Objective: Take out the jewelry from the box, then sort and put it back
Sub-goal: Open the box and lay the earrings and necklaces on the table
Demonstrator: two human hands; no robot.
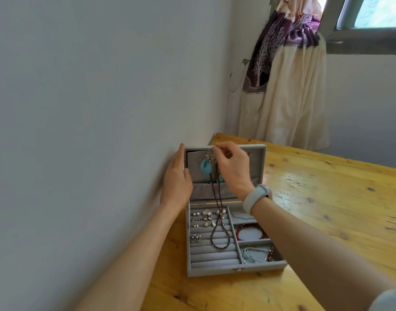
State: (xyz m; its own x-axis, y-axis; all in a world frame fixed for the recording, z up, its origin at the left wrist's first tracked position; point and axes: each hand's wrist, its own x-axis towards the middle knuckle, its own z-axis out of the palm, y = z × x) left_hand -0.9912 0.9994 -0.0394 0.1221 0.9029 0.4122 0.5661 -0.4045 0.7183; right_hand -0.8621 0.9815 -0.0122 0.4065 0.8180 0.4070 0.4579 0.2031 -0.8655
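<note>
A grey velvet jewelry box [215, 271] stands open on the wooden table, its lid [258, 163] upright against the wall. My left hand [175, 178] holds the lid's left edge. My right hand [231, 167] pinches the top of a dark beaded necklace [216, 221] at the lid's inner hooks; its loop hangs down onto the ring rolls. A turquoise ring pendant [48, 167] hangs in the lid beside a silvery flower piece. Earrings [207, 217] sit in the ring rolls. A red bead bracelet [239, 231] and corded bracelets [256, 253] lie in the right compartments.
The wooden table [327, 209] stretches right and toward me, with its far left corner against the grey wall [102, 108]. A cream and purple curtain [286, 86] hangs behind the table under a window. A grey band is on my right wrist.
</note>
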